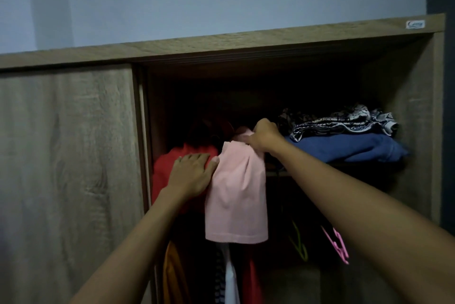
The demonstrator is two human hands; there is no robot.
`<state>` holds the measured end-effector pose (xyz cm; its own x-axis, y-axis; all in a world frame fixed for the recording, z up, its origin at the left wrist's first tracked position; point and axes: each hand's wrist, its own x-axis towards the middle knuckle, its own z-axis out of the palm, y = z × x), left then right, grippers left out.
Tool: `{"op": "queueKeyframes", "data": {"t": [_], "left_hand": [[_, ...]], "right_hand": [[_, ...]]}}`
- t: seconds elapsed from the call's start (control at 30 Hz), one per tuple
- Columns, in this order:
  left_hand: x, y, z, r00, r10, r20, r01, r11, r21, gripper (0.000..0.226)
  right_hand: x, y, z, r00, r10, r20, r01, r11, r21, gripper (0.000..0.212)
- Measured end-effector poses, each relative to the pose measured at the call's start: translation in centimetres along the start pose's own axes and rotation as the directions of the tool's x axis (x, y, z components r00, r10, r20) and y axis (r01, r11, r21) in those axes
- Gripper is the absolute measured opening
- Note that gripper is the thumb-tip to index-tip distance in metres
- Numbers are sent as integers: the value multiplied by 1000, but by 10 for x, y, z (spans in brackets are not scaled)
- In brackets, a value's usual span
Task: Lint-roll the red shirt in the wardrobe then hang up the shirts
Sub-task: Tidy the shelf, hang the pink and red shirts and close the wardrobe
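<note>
Inside the open wardrobe a red shirt (165, 168) hangs at the left. My left hand (190, 173) lies flat on it with straight fingers, the thumb touching a pink shirt (236, 195) that hangs beside it. My right hand (264, 136) grips the top of the pink shirt up in the dark upper part of the wardrobe. Whatever it hangs from is hidden by the hand and the shadow.
The sliding wooden door (69, 168) covers the wardrobe's left half. A shelf at the right carries a folded blue garment (349, 147) under a black-and-white patterned one (339, 122). Below hang other clothes (172, 276), a green hanger (299, 242) and a pink hanger (338, 244).
</note>
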<state>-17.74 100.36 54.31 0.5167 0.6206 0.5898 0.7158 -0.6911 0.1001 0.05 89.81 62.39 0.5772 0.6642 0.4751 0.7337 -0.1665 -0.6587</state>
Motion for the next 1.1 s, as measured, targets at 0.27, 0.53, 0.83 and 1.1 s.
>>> {"op": "queueKeyframes", "data": {"t": [0.27,0.53,0.83,1.1], "left_hand": [[1,-1,4,996,44,-73,-37,995,89,84],[6,-7,0,999,37,-26,-38,999,-25,46],[5,11,-19,984,88,-156,-126,959,-253,67],[37,22,-3,996,37,83,-38,999,11,48]], "right_hand": [[-14,-22,-57,845,-192,-498,327,924,198,19],[-70,2,-55,754,-349,-557,528,826,199,27],[-93,21,-47,899,-313,-306,365,921,132,35],[-106,32,-53,928,-333,-167,356,924,137,24]]}}
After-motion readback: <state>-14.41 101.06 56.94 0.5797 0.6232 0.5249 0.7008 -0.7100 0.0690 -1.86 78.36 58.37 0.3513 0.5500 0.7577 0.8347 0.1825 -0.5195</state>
